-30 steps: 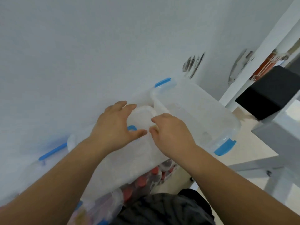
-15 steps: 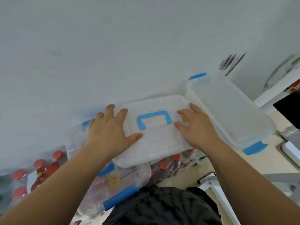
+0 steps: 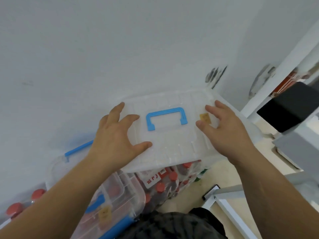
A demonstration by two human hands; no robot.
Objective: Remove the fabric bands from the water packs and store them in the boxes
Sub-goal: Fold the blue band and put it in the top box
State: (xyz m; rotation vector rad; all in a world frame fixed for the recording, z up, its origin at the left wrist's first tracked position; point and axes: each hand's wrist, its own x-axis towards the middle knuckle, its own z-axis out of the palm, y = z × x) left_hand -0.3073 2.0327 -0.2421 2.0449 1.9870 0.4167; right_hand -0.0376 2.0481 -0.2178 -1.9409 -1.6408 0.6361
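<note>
A clear plastic box lid [image 3: 172, 145] with a blue handle [image 3: 166, 118] lies over the clear box [image 3: 257, 133] against the wall. My left hand [image 3: 117, 140] holds the lid's left side with fingers spread on top. My right hand [image 3: 226, 131] holds its right side the same way, next to a small yellow sticker [image 3: 205, 118]. Under and in front of the lid stand water packs with red caps [image 3: 165, 185], wrapped in film. A second clear box [image 3: 114, 192] with blue clips sits at lower left. I see no fabric band.
A white wall fills the upper view. More red-capped bottles [image 3: 13, 209] stand at far left. At right are a black block [image 3: 290, 107] and a grey metal frame [image 3: 224, 202] over the pale floor. Dark clothing [image 3: 172, 225] shows at the bottom.
Both hands have carried the lid to the right, from over the lower left box to over the box by the wall. The open box is now covered.
</note>
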